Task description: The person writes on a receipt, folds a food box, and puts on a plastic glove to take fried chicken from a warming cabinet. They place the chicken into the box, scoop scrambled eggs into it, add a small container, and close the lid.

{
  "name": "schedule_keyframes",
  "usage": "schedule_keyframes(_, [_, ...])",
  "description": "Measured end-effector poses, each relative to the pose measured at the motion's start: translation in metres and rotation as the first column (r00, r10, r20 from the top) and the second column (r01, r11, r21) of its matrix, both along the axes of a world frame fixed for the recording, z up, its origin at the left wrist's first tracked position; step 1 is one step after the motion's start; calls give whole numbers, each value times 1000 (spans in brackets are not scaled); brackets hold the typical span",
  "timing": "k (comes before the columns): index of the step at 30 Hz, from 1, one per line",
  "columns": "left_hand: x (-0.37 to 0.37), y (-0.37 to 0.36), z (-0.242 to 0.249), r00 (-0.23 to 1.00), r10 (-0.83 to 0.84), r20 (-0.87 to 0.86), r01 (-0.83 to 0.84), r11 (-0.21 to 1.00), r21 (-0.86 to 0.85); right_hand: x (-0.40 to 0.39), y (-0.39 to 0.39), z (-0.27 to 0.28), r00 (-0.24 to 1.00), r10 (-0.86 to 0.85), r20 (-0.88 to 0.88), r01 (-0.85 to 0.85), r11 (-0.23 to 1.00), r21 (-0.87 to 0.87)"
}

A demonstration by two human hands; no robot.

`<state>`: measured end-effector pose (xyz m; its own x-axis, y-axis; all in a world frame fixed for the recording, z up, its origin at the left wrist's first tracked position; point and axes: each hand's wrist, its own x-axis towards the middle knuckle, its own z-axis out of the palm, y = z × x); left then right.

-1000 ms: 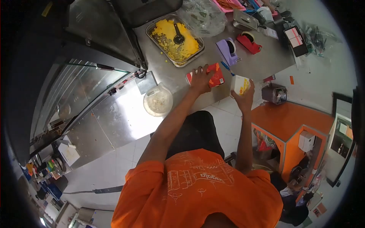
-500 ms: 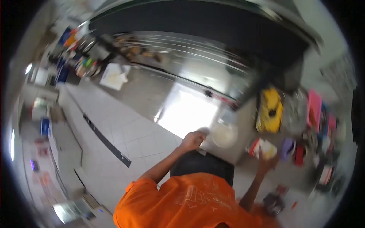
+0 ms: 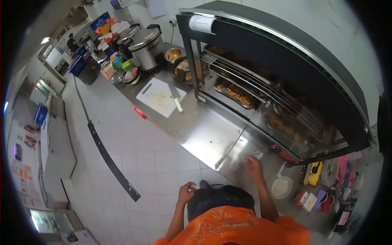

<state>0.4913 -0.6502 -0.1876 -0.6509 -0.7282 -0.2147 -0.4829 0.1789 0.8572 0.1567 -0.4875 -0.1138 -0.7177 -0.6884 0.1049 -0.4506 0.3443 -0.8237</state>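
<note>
My left hand [image 3: 187, 192] hangs in front of my dark trousers, off the counter's edge, with its fingers curled in loosely and nothing seen in them. Over the steel counter [image 3: 196, 132], my right hand [image 3: 253, 168] is held out with fingers partly extended, and no object shows in it. To its right lies a pale plastic strainer or scoop with a handle [image 3: 282, 187]. A glass-fronted food warmer [image 3: 281, 67] stands just beyond, with trays of food [image 3: 234, 94] on its racks. On the left part of the counter, a kitchen knife [image 3: 178, 104] rests on a white cutting board [image 3: 158, 98] with crumbs.
Behind the board are a large steel pot [image 3: 145, 49], a pan of food [image 3: 181, 70] and a metal bowl [image 3: 173, 54]. At right sit a yellow container [image 3: 313, 173], a red-and-white box [image 3: 307, 201] and a purple item [image 3: 320, 197]. A dark floor strip [image 3: 112, 163] runs at left.
My view has swung left and steadied. My right hand has left the red-and-white box and moved left over the counter. My left hand has drawn back from the counter's edge.
</note>
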Motion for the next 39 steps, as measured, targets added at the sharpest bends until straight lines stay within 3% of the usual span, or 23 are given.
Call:
schedule_keyframes(1, [18, -18, 2, 991, 83, 101, -84, 996, -1, 11, -33, 10, 1000, -19, -3, 19, 1000, -4])
schedule_keyframes(3, [48, -47, 5, 989, 139, 59, -139, 990, -4, 23, -83, 30, 994, 111, -8, -111, 993, 38])
schedule_keyframes(5, [74, -72, -2, 980, 198, 16, -198, 980, 6, 17, -118, 37, 995, -2, -103, 1, 1000, -5])
schedule_keyframes(7, [93, -97, -11, 955, 294, 41, -293, 956, -24, -15, -140, 58, 894, -274, -355, 180, 944, -276])
schedule_keyframes(8, [99, -109, -10, 947, 312, 74, -309, 950, -53, -29, -149, 77, 793, -467, -391, 340, 872, -352])
schedule_keyframes(9, [102, -120, -13, 952, 298, 73, -295, 954, -55, -44, -154, 91, 654, -638, -405, 478, 765, -432])
schedule_keyframes(11, [103, -138, -22, 927, 372, 34, -372, 928, -27, -80, -156, 97, 564, -784, -260, 603, 606, -519])
schedule_keyframes(14, [90, -175, -29, 960, 274, 58, -272, 962, -35, -97, -167, 83, 613, -775, -152, 627, 595, -504])
schedule_keyframes(17, [62, -217, -10, 981, 170, 91, -167, 985, -33, -87, -195, 84, 553, -814, -177, 610, 541, -579])
schedule_keyframes(21, [21, -286, -8, 997, 47, 67, -39, 992, -119, -79, -224, 96, 495, -860, -122, 688, 474, -550])
schedule_keyframes(25, [-24, -360, 4, 986, -118, 120, 129, 988, -83, -69, -264, 94, 477, -869, -135, 693, 466, -550])
schedule_keyframes(27, [-39, -391, 13, 977, -174, 121, 182, 982, -59, -64, -286, 90, 559, -827, -59, 661, 487, -571])
schedule_keyframes(31, [-54, -436, 34, 978, -144, 154, 149, 988, -24, -49, -335, 92, 632, -772, -68, 618, 554, -557])
schedule_keyframes(35, [-46, -463, 13, 966, -212, 145, 224, 972, -73, -37, -374, 104, 694, -715, -87, 588, 632, -504])
schedule_keyframes(39, [-28, -479, -4, 922, -285, 263, 292, 956, 13, -23, -408, 112, 710, -691, -132, 562, 670, -485])
